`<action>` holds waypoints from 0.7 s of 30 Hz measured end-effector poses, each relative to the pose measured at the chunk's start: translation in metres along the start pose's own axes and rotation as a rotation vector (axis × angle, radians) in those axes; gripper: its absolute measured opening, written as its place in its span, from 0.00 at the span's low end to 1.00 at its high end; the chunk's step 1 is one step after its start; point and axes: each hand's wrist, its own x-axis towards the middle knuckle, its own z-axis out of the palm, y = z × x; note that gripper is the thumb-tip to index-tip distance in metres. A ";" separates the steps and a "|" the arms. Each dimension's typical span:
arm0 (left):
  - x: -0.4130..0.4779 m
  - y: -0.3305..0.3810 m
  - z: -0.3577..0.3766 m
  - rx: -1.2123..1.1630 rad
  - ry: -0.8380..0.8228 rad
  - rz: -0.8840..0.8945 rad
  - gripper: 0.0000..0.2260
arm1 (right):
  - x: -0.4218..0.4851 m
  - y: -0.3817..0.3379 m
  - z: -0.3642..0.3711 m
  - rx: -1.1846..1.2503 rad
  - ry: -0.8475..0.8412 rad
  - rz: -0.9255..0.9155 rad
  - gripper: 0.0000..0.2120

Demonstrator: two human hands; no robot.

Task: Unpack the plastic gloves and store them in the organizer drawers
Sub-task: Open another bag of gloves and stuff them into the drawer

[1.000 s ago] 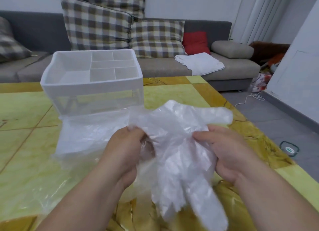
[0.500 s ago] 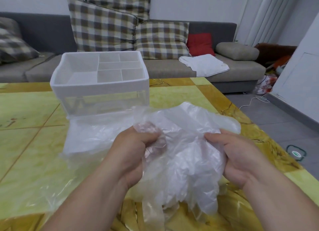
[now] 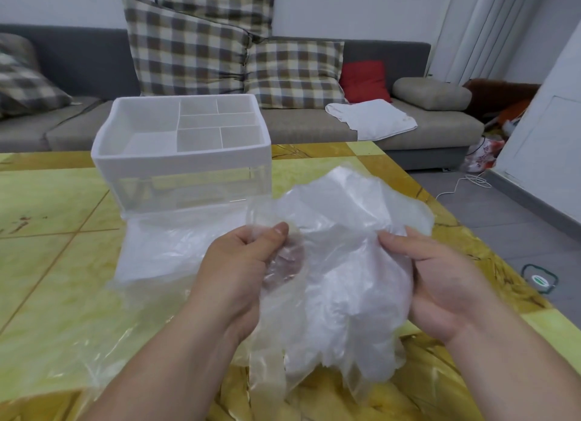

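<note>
A crumpled bundle of thin clear plastic gloves (image 3: 342, 263) hangs above the table in front of me. My left hand (image 3: 242, 269) pinches its left edge between thumb and fingers. My right hand (image 3: 440, 282) grips the right side, fingers curled behind the plastic. Glove fingers dangle below toward the table. The white organizer (image 3: 182, 156), with divided compartments on top and a clear drawer front below, stands just behind the bundle to the left. A clear empty packaging bag (image 3: 163, 247) lies flat before the organizer.
The yellow patterned table (image 3: 47, 206) ends at its right edge near my right hand. Beyond the table is a grey sofa (image 3: 314, 128) with checked cushions, a red cushion and a white cloth (image 3: 371, 118). A white cable lies on the grey floor at right.
The glove bundle has been gathered upward into a tighter bunch between both hands; the long dangling part is shorter. The view has shifted slightly, so the organizer sits further right.
</note>
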 end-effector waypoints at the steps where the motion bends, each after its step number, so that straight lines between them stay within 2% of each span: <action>1: 0.000 0.000 0.000 -0.009 0.008 -0.001 0.06 | 0.000 0.003 0.002 0.002 0.012 0.013 0.32; 4: 0.000 0.001 -0.002 -0.018 0.030 -0.002 0.19 | -0.001 0.009 0.006 -0.066 -0.016 0.046 0.30; 7: 0.000 0.001 -0.002 -0.008 0.000 -0.028 0.12 | 0.000 0.018 0.009 -0.070 0.006 0.045 0.40; 8: -0.002 0.001 -0.001 -0.011 0.007 -0.046 0.10 | 0.000 0.021 0.009 -0.067 0.011 0.046 0.40; 10: -0.003 0.001 0.000 -0.012 0.018 -0.059 0.08 | 0.001 0.024 0.009 -0.080 0.041 0.036 0.34; 13: -0.008 0.003 0.004 -0.065 0.015 -0.066 0.16 | 0.000 0.027 0.009 -0.119 0.090 0.016 0.22; 15: -0.012 0.004 0.008 -0.084 -0.013 -0.059 0.17 | -0.002 0.027 0.011 -0.186 0.138 -0.013 0.14; 19: -0.007 -0.002 0.006 -0.035 0.020 -0.031 0.14 | -0.003 0.032 0.017 -0.178 0.206 -0.034 0.24; 21: -0.007 -0.004 0.007 -0.008 0.012 -0.027 0.11 | -0.007 0.033 0.019 -0.205 0.207 -0.043 0.15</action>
